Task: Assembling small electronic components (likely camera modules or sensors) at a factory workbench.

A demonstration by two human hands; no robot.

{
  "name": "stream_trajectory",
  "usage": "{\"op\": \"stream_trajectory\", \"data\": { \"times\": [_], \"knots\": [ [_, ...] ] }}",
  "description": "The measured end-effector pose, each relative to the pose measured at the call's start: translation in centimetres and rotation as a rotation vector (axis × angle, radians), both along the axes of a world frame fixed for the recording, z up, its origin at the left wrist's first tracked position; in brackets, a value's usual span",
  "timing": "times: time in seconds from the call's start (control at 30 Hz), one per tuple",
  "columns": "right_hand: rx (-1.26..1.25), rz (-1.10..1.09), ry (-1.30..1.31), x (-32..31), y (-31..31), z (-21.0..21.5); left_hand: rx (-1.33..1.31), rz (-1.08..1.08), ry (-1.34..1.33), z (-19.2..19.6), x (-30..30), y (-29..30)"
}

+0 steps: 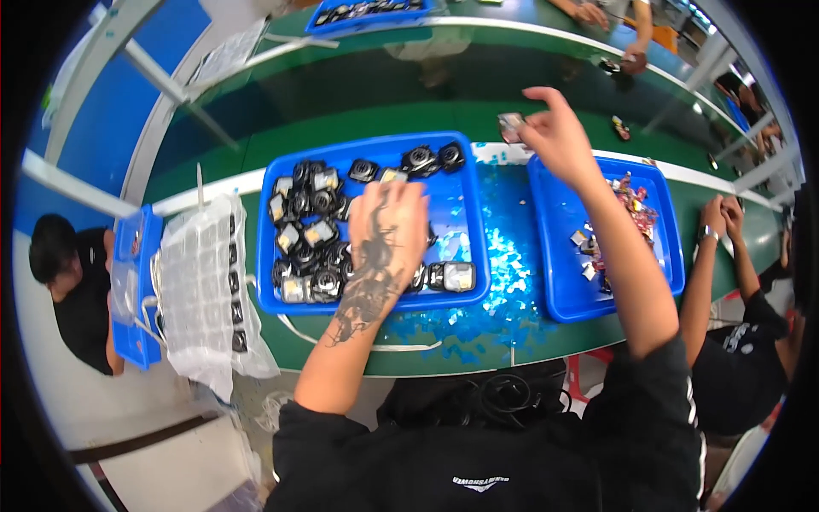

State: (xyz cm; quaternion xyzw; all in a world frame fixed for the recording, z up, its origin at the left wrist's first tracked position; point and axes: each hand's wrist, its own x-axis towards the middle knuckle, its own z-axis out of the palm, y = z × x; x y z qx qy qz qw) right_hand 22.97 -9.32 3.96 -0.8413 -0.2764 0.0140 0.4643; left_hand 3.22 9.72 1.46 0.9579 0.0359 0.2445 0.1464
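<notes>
A blue tray (472, 213) on the green table holds several small black camera-like devices (324, 202), some with a pale square face. My left hand (388, 226) is over its middle, back up and fingers curled down; the fingertips are hidden, so what they grip does not show. Beyond them, a device (394, 175) with a yellowish face sticks out. My right hand (554, 136) is raised beyond the second blue tray (559, 309), pinching a small flat silvery rectangular piece (510, 127) between thumb and finger. Red and silvery small parts (631, 209) lie in that second tray.
Scraps of blue film (508, 282) litter the table between the trays. At left stands a clear compartment tray (194, 282) in plastic wrap, near another blue tray (132, 328). A white rail (503, 155) runs behind my trays. Co-workers (81, 282) sit at both sides and across.
</notes>
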Motion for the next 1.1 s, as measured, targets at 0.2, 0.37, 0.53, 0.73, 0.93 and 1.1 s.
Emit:
{"op": "stream_trajectory", "data": {
  "times": [0.2, 0.37, 0.53, 0.73, 0.93, 1.1],
  "knots": [
    [-0.339, -0.161, 0.014, 7.9, 2.3, -5.4, 0.123, 0.113, 0.13, -1.8, -0.9, 1.3],
    [-0.203, -0.16, -0.538, 3.9, 1.1, -4.2, -0.44, -0.018, -0.02, 0.7, -0.3, -0.4],
    [-0.081, 0.52, 0.176, -10.1, 2.2, 1.7, -1.217, -0.179, -0.062, 1.1, -1.3, -1.8],
    [0.389, 0.26, 0.614, -12.9, 0.0, -0.1, -1.545, -0.273, -0.083, 0.0, -0.9, -4.8],
    [-0.008, -0.208, -0.403, -9.7, -9.2, 0.1, -1.759, -0.213, 0.019, 0.2, -1.5, -5.2],
    [-0.662, -0.366, -0.324, -6.7, -18.8, -1.6, -1.806, -0.217, 0.087, 0.6, -1.1, -5.4]
  ]
}}
